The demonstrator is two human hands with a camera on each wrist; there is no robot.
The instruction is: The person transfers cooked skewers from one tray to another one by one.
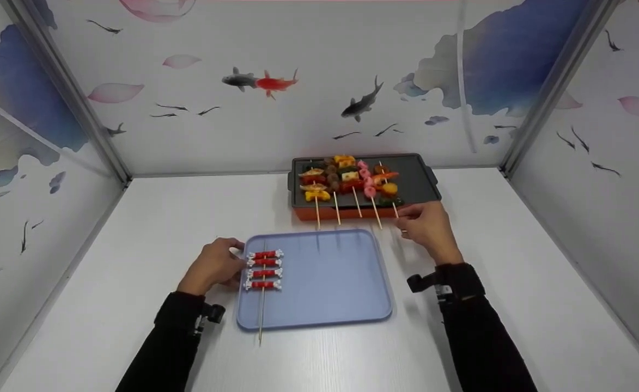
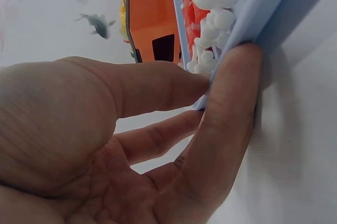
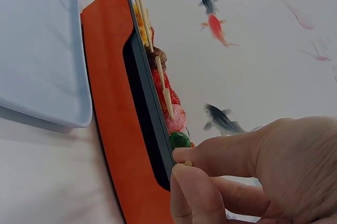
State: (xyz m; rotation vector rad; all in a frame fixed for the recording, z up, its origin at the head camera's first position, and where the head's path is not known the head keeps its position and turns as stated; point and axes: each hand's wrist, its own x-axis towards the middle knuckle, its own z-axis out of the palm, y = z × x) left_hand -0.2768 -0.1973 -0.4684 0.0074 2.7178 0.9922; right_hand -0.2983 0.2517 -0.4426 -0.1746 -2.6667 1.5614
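Note:
My left hand holds the left rim of a light blue tray. In the left wrist view its thumb and a finger pinch the tray's edge. On the tray's left side lies a skewer of red pieces with white ends, its stick reaching past the front rim. My right hand pinches the stick end of the rightmost skewer, which carries orange, yellow and green pieces and lies on the grill. The stick's tip shows between thumb and finger in the right wrist view.
Behind the tray stands an orange grill with a black plate. Several other skewers lie on it side by side, sticks over the front edge. White walls with painted fish enclose the white table at the back and sides.

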